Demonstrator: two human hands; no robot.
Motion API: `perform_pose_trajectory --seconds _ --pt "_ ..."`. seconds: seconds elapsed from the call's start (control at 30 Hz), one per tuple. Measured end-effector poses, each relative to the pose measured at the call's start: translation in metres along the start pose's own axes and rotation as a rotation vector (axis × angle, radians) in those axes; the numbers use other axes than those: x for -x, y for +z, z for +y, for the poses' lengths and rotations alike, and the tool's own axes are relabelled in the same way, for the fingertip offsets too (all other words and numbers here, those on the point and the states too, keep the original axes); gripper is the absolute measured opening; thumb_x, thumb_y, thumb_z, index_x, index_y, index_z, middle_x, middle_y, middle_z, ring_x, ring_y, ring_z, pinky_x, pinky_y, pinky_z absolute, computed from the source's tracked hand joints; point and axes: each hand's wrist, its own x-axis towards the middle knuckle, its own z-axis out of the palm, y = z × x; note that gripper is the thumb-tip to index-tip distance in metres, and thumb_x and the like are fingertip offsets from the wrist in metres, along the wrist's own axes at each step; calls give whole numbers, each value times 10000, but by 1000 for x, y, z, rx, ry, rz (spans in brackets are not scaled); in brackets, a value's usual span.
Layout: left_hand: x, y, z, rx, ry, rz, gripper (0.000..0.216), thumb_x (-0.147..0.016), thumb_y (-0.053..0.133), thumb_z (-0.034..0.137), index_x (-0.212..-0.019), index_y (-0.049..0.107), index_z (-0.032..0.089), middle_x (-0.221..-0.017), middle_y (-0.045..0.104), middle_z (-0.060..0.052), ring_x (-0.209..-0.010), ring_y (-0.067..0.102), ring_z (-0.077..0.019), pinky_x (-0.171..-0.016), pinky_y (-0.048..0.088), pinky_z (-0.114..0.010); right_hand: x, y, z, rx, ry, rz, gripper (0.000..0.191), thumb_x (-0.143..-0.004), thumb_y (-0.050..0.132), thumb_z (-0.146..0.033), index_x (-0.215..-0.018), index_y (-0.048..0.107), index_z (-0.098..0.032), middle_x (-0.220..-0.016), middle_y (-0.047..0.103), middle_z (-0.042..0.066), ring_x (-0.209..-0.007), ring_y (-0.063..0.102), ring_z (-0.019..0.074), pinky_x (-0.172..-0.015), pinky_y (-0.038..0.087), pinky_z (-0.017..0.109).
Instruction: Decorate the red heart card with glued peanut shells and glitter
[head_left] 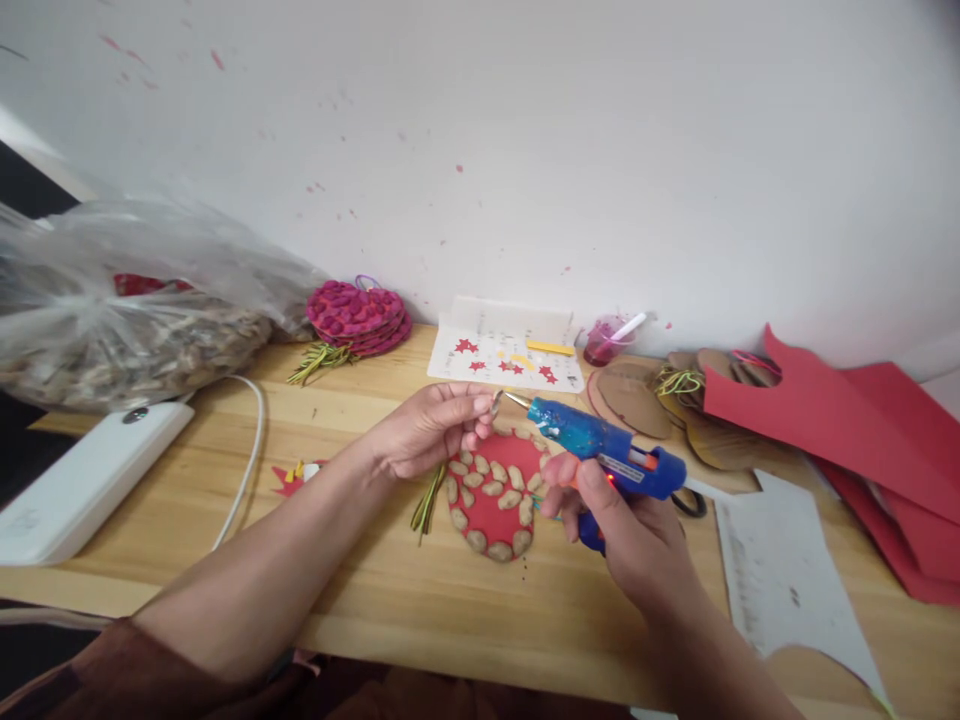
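Note:
My left hand (442, 425) pinches a small nutshell (496, 402) between thumb and fingertips. The metal tip of a blue hot glue gun (600, 440) is right at that shell; whether they touch I cannot tell. My right hand (622, 520) is wrapped round the gun's handle, and a white glue stick (709, 488) sticks out behind it. Below both hands lies a red rounded cutout (487, 510) with tan shells set along its edge and across its middle. Green-brown strings (427, 500) trail from its left side. The fingers of my right hand partly cover its right edge.
At left are a clear bag of shells (135, 340) and a white power bank (90, 480) with a cable. Behind are pink decorated discs (358, 315), a white sheet (450, 370) with red stars and a cup (604, 345). Red sheets (840, 420) and grey card (780, 560) lie right.

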Motion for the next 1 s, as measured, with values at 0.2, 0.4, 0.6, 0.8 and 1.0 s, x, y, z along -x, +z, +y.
perform_pose_trajectory --seconds 0.2,0.4,0.6,0.8,1.0 --pt "1 0 1 -16 11 -9 391 -677 914 393 -687 639 115 -656 582 15 -572 524 -47 -534 436 -138 1 0 -2 36 -6 -24 257 -983 589 -465 -891 675 -241 -765 719 46 -561 583 160 -520 463 299" --pt "2 -1 0 -15 9 -34 383 -690 907 388 -699 643 111 -645 582 8 -577 525 -53 -531 435 -136 -1 1 -5 66 -24 -43 300 -990 574 -478 -867 661 -218 -722 707 45 -559 582 152 -517 456 287" --pt "1 -2 0 -15 18 -48 402 -684 911 404 -690 645 102 -629 589 -1 -560 534 -57 -523 452 -136 -1 1 -2 36 -37 -36 309 -991 575 -481 -862 642 -208 -745 715 50 -523 561 128 -497 450 271" --pt "0 -3 -2 1 18 -70 370 -704 902 380 -702 658 103 -635 603 -3 -563 549 -60 -519 475 -130 -1 1 -3 56 -45 -50 311 -999 565 -475 -861 651 -210 -714 705 41 -530 555 126 -504 451 266" --pt "1 -3 -2 11 11 -64 360 -700 905 372 -724 670 100 -640 612 -2 -560 552 -58 -519 492 -126 -2 0 -1 64 -53 -51 304 -1002 565 -467 -863 648 -209 -732 703 40 -542 570 126 -512 456 267"
